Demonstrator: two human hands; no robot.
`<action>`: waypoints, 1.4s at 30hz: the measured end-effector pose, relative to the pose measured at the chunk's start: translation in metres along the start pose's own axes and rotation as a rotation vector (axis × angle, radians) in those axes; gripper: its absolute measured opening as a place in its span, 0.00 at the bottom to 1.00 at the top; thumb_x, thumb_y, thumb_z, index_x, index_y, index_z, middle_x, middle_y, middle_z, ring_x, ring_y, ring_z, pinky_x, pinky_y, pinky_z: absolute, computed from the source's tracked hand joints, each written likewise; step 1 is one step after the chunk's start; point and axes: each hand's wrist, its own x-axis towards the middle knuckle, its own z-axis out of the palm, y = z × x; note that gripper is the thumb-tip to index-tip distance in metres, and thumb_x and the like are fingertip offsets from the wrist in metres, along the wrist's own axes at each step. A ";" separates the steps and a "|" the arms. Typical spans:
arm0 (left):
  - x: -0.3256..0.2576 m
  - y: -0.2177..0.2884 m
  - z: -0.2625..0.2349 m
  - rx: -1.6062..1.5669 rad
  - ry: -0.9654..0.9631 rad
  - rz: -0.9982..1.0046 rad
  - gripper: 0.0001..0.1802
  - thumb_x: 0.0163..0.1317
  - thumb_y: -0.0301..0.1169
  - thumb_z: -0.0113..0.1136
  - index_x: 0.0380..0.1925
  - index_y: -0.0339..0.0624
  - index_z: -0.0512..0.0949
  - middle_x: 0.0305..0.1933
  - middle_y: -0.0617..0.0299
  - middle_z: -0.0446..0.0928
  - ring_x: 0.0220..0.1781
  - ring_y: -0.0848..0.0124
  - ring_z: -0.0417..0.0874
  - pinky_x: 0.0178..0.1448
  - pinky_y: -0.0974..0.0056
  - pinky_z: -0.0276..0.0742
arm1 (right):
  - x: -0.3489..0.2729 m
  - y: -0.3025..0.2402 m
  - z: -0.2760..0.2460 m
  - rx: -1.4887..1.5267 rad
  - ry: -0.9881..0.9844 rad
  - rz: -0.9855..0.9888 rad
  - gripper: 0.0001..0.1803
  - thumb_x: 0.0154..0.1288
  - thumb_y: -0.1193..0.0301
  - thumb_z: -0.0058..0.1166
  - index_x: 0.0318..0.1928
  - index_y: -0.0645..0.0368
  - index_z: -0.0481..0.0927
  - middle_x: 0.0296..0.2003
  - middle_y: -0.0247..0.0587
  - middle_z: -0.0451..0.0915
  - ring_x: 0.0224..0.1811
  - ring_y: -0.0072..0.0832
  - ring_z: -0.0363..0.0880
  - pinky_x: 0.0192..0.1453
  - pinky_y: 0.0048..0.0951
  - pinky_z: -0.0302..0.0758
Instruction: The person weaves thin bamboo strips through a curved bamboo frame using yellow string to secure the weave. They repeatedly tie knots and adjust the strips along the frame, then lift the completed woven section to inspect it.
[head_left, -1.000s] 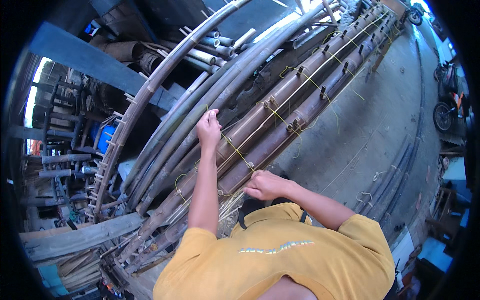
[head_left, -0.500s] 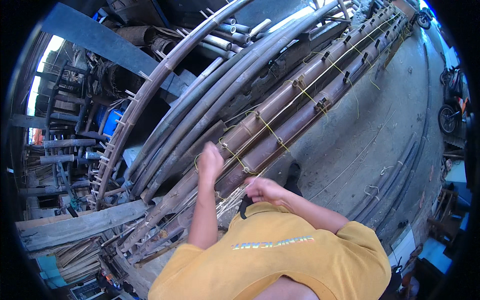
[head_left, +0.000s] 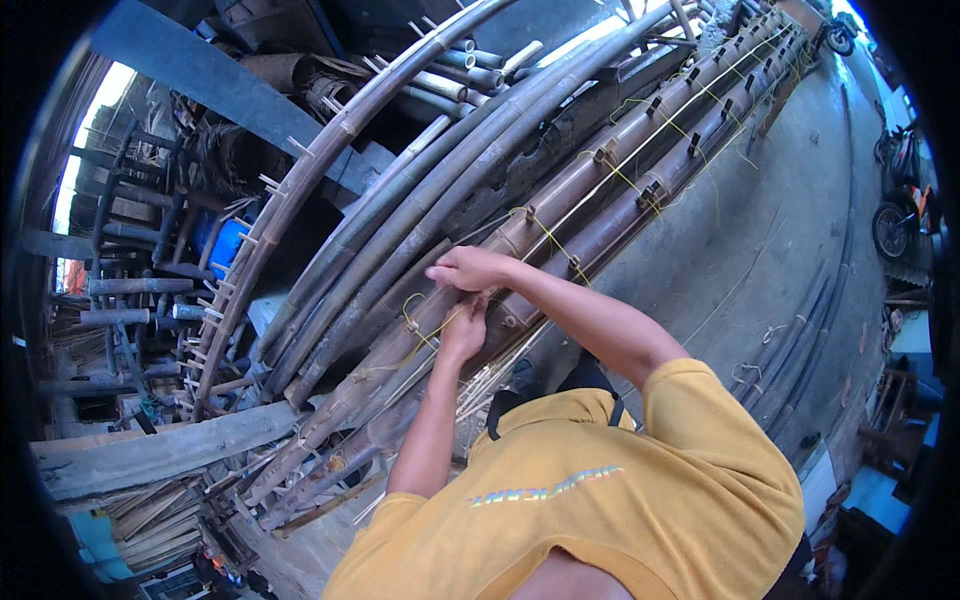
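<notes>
Two long brown bamboo poles run side by side diagonally from lower left to upper right; these are the upper pole [head_left: 560, 205] and the lower pole [head_left: 605, 235]. Thin yellow cord [head_left: 550, 236] loops across them at several spots, beside short dark pegs. My left hand [head_left: 465, 328] is closed low over the upper pole, where a strand of yellow cord runs to its fingers. Just above it, my right hand [head_left: 472, 268] reaches across in a fist, its wrist bent. What the right fingers hold is hidden.
Several grey bamboo poles [head_left: 470, 170] lie beyond the work. At the left stands a curved pole with side pegs [head_left: 290, 190]. A concrete beam [head_left: 190, 450] is at lower left. Dark poles [head_left: 790, 350] lie on the floor at right, with a motorcycle [head_left: 895, 230] farther off.
My right hand has swung up and left from near my body, over the poles and past my left hand. My left hand has come down and right toward it.
</notes>
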 end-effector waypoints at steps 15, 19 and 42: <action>0.105 0.007 -0.048 -0.125 0.516 0.098 0.21 0.77 0.38 0.47 0.45 0.32 0.83 0.35 0.51 0.86 0.38 0.59 0.88 0.47 0.56 0.80 | -0.172 0.041 0.055 0.039 -0.067 -0.386 0.19 0.68 0.64 0.50 0.21 0.59 0.77 0.20 0.49 0.77 0.30 0.48 0.80 0.61 0.46 0.73; 0.123 -0.041 -0.031 0.205 0.314 -0.031 0.22 0.75 0.40 0.48 0.52 0.32 0.80 0.42 0.44 0.85 0.48 0.48 0.86 0.54 0.50 0.78 | -0.175 0.005 0.069 -0.217 -0.093 -0.279 0.13 0.65 0.61 0.55 0.35 0.58 0.84 0.31 0.49 0.82 0.42 0.47 0.82 0.57 0.44 0.75; -0.096 -0.103 -0.064 0.061 0.078 0.017 0.16 0.74 0.41 0.50 0.47 0.42 0.80 0.46 0.41 0.82 0.51 0.40 0.81 0.53 0.48 0.76 | 0.013 -0.076 0.129 -0.077 -0.038 0.027 0.31 0.74 0.46 0.43 0.40 0.63 0.84 0.42 0.52 0.85 0.49 0.48 0.83 0.55 0.53 0.73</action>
